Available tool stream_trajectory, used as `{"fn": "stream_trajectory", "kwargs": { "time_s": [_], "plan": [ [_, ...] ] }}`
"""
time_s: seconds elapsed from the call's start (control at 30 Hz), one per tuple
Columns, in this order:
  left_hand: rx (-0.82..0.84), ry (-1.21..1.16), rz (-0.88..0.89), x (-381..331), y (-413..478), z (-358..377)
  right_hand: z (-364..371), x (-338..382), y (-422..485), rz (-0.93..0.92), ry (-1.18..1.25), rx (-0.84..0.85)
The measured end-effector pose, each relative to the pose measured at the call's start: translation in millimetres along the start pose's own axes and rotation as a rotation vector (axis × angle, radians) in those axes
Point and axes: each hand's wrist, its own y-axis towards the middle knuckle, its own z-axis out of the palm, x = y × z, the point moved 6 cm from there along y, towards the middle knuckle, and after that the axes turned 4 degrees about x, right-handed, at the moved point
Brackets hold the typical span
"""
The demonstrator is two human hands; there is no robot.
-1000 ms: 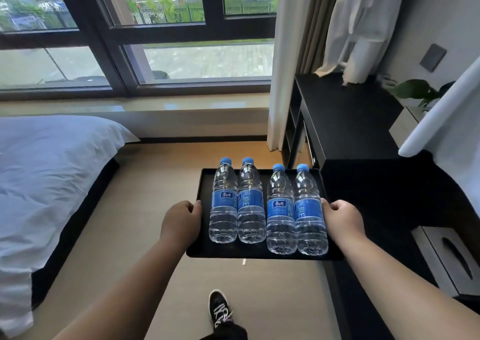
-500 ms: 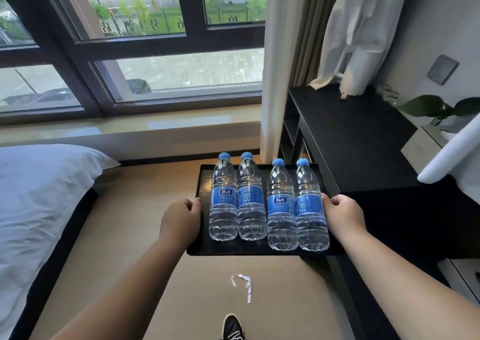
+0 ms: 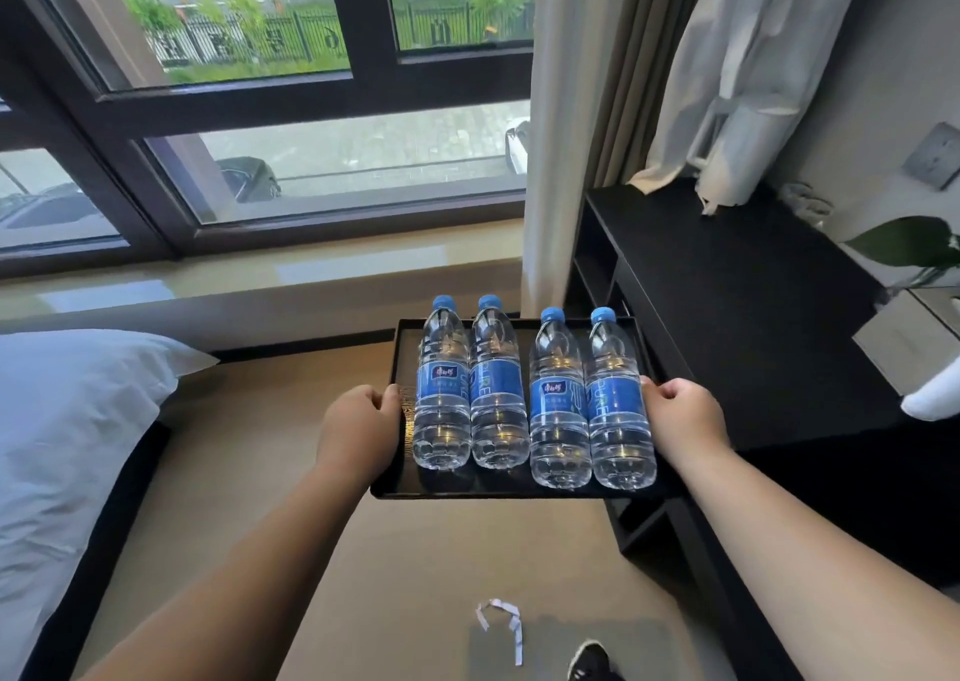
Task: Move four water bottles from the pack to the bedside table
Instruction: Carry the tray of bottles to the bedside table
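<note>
**Tray of four bottles held between bed and dark surface**

Here you hold a black tray (image 3: 397, 483) out in front of you, one hand on each short side. Your left hand (image 3: 358, 428) is curled closed around the tray's left rim, and your right hand (image 3: 685, 420) is clamped on the right rim the same way. Four water bottles stand upright on the tray in a row, all clear with blue caps and blue labels. The two left bottles (image 3: 441, 394) (image 3: 496, 394) touch each other and sit slightly farther from you; the two right bottles (image 3: 560, 405) (image 3: 618, 405) touch each other and sit slightly nearer, with a narrow gap between the pairs. The rightmost bottle is just beside your right hand.

The tray's right end hangs over the edge of a dark surface (image 3: 743, 306) to your right. A bed (image 3: 67, 420) with white linen lies to your left. On the floor (image 3: 249, 472) below the tray lies a strip of white paper (image 3: 506, 623), near your black shoe (image 3: 589, 662).
</note>
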Motion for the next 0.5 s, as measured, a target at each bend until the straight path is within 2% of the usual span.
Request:
{"fn": "stream_trajectory", "kwargs": {
  "time_s": [0.23, 0.5],
  "plan": [
    [0.007, 0.045, 0.0, -24, 67, 15, 12, 29, 66, -0.023, 0.005, -0.014],
    [0.042, -0.017, -0.016, -84, 151, 44, 4, 60, 171, -0.036, -0.013, -0.009]
  ]
}}
